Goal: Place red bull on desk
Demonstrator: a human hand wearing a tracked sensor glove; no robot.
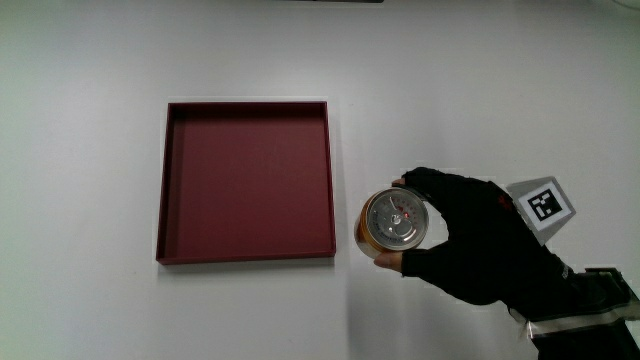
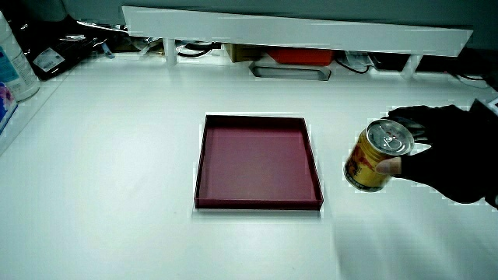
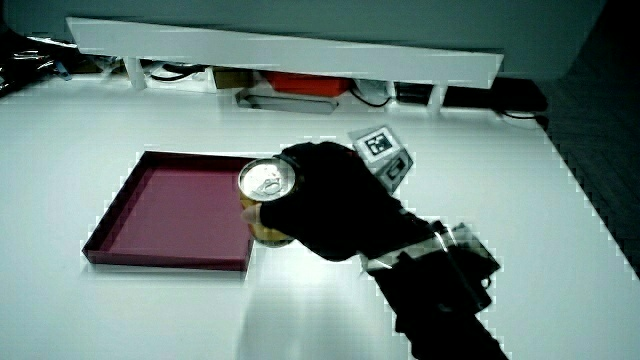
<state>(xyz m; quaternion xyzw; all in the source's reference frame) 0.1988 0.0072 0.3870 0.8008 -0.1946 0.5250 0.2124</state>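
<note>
Can [image 1: 395, 220] stood upright beside the tray [image 1: 170, 180], at the tray's 3 o'clock in the main view, close to its rim but apart from it. Its silver top with pull tab faced up; its wall showed gold and red in a side view [image 2: 366, 165]. Whether its base touched the tabletop [image 1: 100, 60] could not be told. The gloved hand [image 1: 480, 245], counted under hands, gripped the can with fingers [image 1: 425, 182] and thumb curled around its wall. A patterned cube [image 1: 543, 205] sat on the glove's back.
</note>
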